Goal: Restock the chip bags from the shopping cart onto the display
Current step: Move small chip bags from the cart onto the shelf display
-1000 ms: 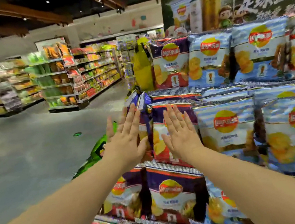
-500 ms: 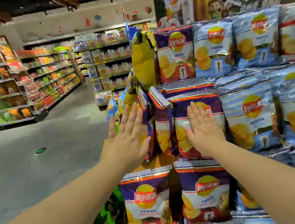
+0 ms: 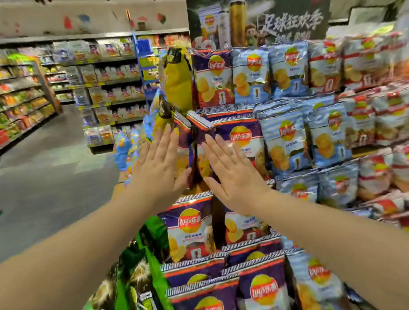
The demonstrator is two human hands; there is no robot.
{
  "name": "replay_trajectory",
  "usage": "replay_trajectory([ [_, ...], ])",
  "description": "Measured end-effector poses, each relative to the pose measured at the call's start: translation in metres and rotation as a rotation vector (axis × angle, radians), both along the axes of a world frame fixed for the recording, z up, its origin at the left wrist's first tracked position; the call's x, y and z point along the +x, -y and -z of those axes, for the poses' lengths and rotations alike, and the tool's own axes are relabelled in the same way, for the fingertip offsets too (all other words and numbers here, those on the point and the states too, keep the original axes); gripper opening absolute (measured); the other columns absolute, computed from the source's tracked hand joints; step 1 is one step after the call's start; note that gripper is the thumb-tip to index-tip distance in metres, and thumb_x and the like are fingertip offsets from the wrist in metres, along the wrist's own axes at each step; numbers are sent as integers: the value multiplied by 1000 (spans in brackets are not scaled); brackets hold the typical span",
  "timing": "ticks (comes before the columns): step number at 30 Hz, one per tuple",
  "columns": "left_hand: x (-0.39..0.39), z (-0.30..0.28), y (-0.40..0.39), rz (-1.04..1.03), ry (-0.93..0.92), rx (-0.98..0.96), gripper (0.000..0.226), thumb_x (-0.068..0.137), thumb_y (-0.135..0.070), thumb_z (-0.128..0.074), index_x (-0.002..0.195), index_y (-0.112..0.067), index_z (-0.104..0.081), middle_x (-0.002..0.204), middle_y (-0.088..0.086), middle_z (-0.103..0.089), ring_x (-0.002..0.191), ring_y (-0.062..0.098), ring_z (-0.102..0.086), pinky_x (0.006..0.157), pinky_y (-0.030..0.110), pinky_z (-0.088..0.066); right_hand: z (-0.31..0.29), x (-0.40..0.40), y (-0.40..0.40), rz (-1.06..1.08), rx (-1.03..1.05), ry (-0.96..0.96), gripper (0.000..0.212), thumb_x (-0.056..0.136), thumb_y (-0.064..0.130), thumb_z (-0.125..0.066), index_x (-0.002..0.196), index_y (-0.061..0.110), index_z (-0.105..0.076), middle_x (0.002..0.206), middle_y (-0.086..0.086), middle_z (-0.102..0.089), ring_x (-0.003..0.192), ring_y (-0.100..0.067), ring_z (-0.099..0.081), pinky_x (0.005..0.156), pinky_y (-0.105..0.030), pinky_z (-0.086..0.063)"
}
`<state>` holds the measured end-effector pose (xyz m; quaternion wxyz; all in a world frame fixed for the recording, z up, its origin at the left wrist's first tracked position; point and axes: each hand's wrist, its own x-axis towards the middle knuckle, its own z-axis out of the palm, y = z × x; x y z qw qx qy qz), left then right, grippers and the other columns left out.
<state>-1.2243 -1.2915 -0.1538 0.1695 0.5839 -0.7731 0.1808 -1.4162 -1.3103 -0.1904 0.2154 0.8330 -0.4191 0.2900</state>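
Left hand (image 3: 158, 166) flat, fingers straight, against left side of upright purple chip bag (image 3: 243, 143); right hand (image 3: 230, 169) flat on its front. Bag sits in display (image 3: 360, 153) middle tier, left end. Blue bags (image 3: 286, 141) right, green bags (image 3: 139, 287) near left.

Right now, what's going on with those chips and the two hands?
A person is tidying a stepped store display of chip bags. Both hands are flat, fingers straight: the left hand presses the side of the purple bags at the display's corner, and the right hand presses the front of a purple chip bag on the middle tier. Nothing is gripped. Blue bags stand alongside.
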Motion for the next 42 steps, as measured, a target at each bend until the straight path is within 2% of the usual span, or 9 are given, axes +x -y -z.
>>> replay_trajectory([
  [3, 26, -10, -54, 32, 8, 15, 74, 93, -58, -14, 143, -17, 22, 144, -5, 34, 140, 14, 28, 116, 34, 15, -12, 19, -51, -42, -64, 32, 62, 96, 37, -29, 145, 3, -14, 153, -7, -11, 144, -21, -12, 116, -32, 7],
  [8, 71, -11, -127, 83, 56, -36, 77, 77, -63, 7, 137, -20, 26, 143, -7, 35, 134, 13, 35, 111, 37, 25, 6, 64, -124, -16, -22, 123, 65, 99, 41, -27, 147, -2, -19, 155, -12, -15, 145, -15, -1, 118, -33, 7],
  [12, 103, -24, -160, 78, 66, -63, 79, 76, -63, 11, 139, -19, 25, 148, -4, 30, 137, 14, 32, 111, 41, 25, 2, 108, -153, 37, -16, 77, 66, 98, 41, -27, 147, 0, -11, 156, -11, -13, 145, -24, -13, 116, -39, -1],
  [17, 182, -52, -165, 213, 34, -176, 75, 84, -62, -1, 141, -17, 16, 151, -3, 18, 141, 12, 20, 114, 33, 18, -51, 176, -161, -24, -145, 13, 64, 95, 38, -34, 145, -2, -27, 153, -16, -26, 142, -27, -20, 116, -40, -3],
  [24, 337, -86, -121, 329, 124, -281, 77, 96, -58, -11, 148, -1, -14, 154, 10, -12, 143, 17, -6, 115, 32, 2, -94, 281, -139, 11, -216, -93, 65, 95, 38, -33, 143, -5, -31, 150, -20, -34, 140, -31, -29, 114, -42, -8],
  [28, 395, -95, -90, 422, 162, -316, 74, 97, -57, -11, 148, -2, -16, 154, 11, -16, 145, 11, 5, 116, 32, 3, -97, 325, -113, 135, -177, -79, 68, 100, 46, -17, 143, -5, -31, 150, -21, -33, 139, -32, -30, 114, -40, -7],
  [32, 431, -85, -53, 536, 159, -359, 68, 98, -54, -11, 148, -7, -14, 154, 11, -19, 145, 14, 0, 116, 37, 0, -91, 355, -78, 223, -164, -148, 64, 97, 40, -29, 143, -5, -32, 150, -20, -33, 138, -34, -32, 112, -44, -12],
  [38, 490, -65, 31, 643, 245, -391, 68, 99, -51, -15, 148, -5, -17, 155, 10, -18, 146, 23, -8, 116, 45, -10, -65, 374, -10, 312, -91, -172, 68, 101, 49, -10, 148, 1, -21, 156, -13, -20, 144, -25, -16, 116, -43, -8],
  [42, 519, -74, 121, 635, 248, -391, 67, 99, -53, -12, 151, -11, -8, 157, 8, -12, 147, 17, 3, 116, 42, -6, -51, 391, 60, 351, -98, -155, 67, 101, 49, -11, 146, 2, -23, 153, -15, -26, 143, -25, -15, 115, -43, -10],
])
